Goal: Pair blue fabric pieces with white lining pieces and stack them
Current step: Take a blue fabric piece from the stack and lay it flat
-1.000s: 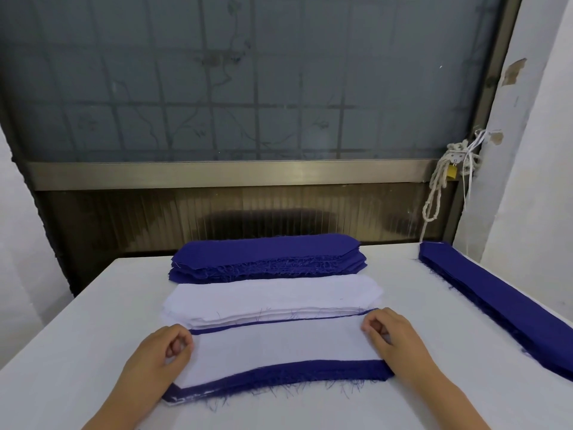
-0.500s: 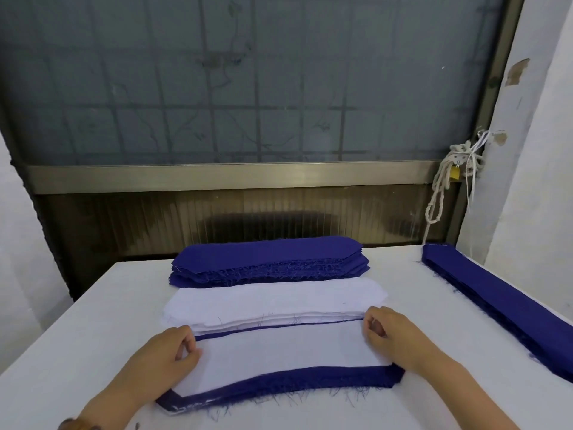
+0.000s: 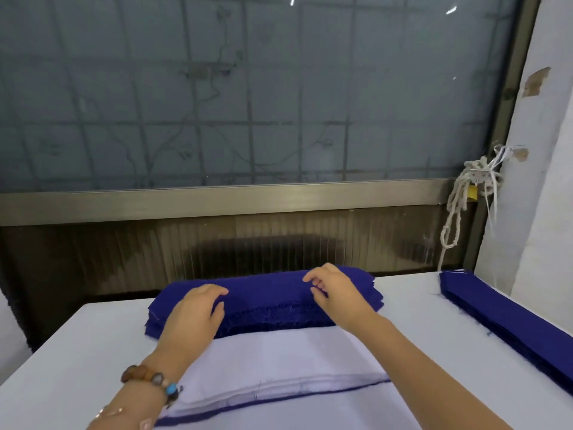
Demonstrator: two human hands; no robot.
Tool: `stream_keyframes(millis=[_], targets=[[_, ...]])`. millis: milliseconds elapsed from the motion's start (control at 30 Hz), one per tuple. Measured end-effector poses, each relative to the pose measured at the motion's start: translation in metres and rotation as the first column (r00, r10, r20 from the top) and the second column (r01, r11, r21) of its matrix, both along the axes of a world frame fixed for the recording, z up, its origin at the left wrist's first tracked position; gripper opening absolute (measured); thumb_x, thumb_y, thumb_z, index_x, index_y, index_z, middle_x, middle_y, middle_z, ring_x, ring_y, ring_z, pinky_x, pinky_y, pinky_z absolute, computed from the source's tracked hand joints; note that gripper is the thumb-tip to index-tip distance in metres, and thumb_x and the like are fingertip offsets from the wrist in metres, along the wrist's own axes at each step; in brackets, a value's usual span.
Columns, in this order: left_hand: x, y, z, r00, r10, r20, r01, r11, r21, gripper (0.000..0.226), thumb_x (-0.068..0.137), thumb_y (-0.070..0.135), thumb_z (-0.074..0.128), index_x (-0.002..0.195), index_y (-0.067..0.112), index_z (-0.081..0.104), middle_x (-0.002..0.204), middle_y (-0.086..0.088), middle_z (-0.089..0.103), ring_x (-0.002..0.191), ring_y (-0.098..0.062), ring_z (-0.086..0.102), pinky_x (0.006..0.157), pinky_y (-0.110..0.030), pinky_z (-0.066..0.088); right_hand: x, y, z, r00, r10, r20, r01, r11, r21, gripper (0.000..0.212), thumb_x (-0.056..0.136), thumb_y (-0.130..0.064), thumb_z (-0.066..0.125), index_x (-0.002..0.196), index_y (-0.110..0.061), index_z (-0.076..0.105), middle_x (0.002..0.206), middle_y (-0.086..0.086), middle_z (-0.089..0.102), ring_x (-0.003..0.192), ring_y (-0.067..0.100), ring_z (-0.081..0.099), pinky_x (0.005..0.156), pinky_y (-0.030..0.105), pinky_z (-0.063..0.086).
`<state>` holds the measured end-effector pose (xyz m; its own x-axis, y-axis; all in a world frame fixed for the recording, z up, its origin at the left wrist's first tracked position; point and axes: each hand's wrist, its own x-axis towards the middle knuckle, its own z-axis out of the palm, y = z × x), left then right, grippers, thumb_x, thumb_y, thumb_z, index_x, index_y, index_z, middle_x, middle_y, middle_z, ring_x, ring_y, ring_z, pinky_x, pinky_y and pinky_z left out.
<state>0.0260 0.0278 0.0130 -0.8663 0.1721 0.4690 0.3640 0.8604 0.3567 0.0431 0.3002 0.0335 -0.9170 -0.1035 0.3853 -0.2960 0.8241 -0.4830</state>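
Note:
A stack of blue fabric pieces (image 3: 266,294) with frayed edges lies at the far middle of the white table (image 3: 77,352). My left hand (image 3: 192,315) rests on the stack's left part, fingers bent over the top piece. My right hand (image 3: 336,290) is over the stack's right part with loosely curled fingers, its fingertips at the top piece; no pinch shows. In front of the blue stack lies the white lining stack (image 3: 279,355). Nearest me sits the paired pile (image 3: 294,414), white on top with a blue edge showing.
A long stack of narrow blue strips (image 3: 511,324) runs along the table's right side. A window with a metal sill stands behind the table, and a knotted white rope (image 3: 465,200) hangs at its right. A white wall closes the right side.
Both hands left the ends of the paired pile near me and reached forward over the white lining stack to the far blue stack. The view has moved closer to the table.

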Motion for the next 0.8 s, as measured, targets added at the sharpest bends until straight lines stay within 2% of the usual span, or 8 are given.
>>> stream_keyframes(millis=[100,200,267,400,467,533,633,800], targets=[[-0.025,0.016,-0.002,0.999,-0.005,0.046,0.008,0.998,-0.069,0.033,0.101,0.024,0.045,0.134,0.024,0.053,0.133,0.008,0.054,0.122,-0.009,0.049,0.1,-0.023,0.042,-0.03,-0.016,-0.003,0.996,0.048,0.072,-0.051,0.998,0.039,0.026,0.099,-0.013,0.05,0.123,-0.018,0.058,0.119,-0.001,0.053,0.102,0.01,0.054,0.092,0.019,0.045],[-0.045,0.024,-0.003,0.998,0.026,0.051,-0.021,0.994,-0.109,0.017,0.101,0.03,0.046,0.109,0.027,0.061,0.109,0.009,0.059,0.103,-0.009,0.055,0.083,-0.022,0.046,-0.055,-0.025,-0.009,0.985,0.025,0.173,-0.038,0.997,0.074,0.02,0.097,-0.019,0.055,0.114,-0.015,0.064,0.114,0.001,0.056,0.097,0.014,0.057,0.09,0.024,0.048],[-0.056,0.027,0.0,0.999,0.04,0.02,-0.037,0.992,-0.117,0.015,0.098,0.036,0.051,0.089,0.027,0.059,0.092,0.011,0.057,0.084,-0.006,0.055,0.068,-0.019,0.041,-0.069,-0.027,-0.01,0.981,0.002,0.192,-0.018,0.997,0.08,0.016,0.095,-0.023,0.059,0.107,-0.015,0.065,0.102,0.0,0.059,0.087,0.012,0.056,0.083,0.025,0.049],[-0.075,0.029,-0.002,0.999,0.037,0.03,-0.036,0.999,-0.012,0.02,0.091,0.039,0.061,0.077,0.025,0.057,0.073,0.006,0.056,0.065,-0.007,0.052,0.057,-0.017,0.034,-0.086,-0.033,-0.015,0.984,-0.065,0.165,0.032,0.98,0.195,0.024,0.094,-0.038,0.058,0.103,-0.016,0.054,0.094,0.004,0.066,0.084,0.02,0.062,0.076,0.032,0.052],[-0.081,0.027,-0.007,0.996,0.013,0.087,-0.029,0.982,0.189,0.016,0.085,0.035,0.071,0.08,0.024,0.06,0.067,0.002,0.059,0.062,-0.007,0.054,0.06,-0.017,0.038,-0.093,-0.035,-0.02,0.991,-0.084,0.103,0.058,0.97,0.237,0.031,0.094,-0.044,0.054,0.112,-0.019,0.049,0.099,0.004,0.067,0.087,0.02,0.063,0.073,0.032,0.051],[-0.087,0.023,-0.012,0.99,-0.01,0.14,-0.034,0.95,0.312,0.022,0.082,0.035,0.074,0.098,0.028,0.06,0.07,0.002,0.061,0.065,-0.007,0.057,0.064,-0.019,0.042,-0.1,-0.035,-0.025,0.994,-0.089,0.07,0.069,0.965,0.253,0.042,0.095,-0.048,0.051,0.129,-0.024,0.044,0.109,0.002,0.066,0.094,0.02,0.063,0.075,0.032,0.051],[-0.095,0.021,-0.021,0.992,0.039,0.124,-0.057,0.988,0.144,0.042,0.088,0.044,0.065,0.126,0.029,0.057,0.092,0.006,0.052,0.083,-0.008,0.051,0.074,-0.018,0.042,-0.106,-0.033,-0.032,0.997,-0.081,0.014,0.073,0.946,0.316,0.045,0.098,-0.051,0.042,0.137,-0.03,0.041,0.114,0.0,0.066,0.097,0.019,0.063,0.075,0.031,0.051],[-0.091,0.022,-0.027,0.998,0.052,0.027,-0.051,0.999,-0.003,0.033,0.093,0.047,0.053,0.125,0.038,0.055,0.119,0.013,0.042,0.114,-0.006,0.035,0.1,-0.03,0.031,-0.102,-0.032,-0.044,0.993,-0.06,-0.101,0.084,0.963,0.255,0.035,0.099,-0.046,0.042,0.134,-0.037,0.043,0.111,-0.007,0.065,0.091,0.013,0.063,0.063,0.023,0.044]])
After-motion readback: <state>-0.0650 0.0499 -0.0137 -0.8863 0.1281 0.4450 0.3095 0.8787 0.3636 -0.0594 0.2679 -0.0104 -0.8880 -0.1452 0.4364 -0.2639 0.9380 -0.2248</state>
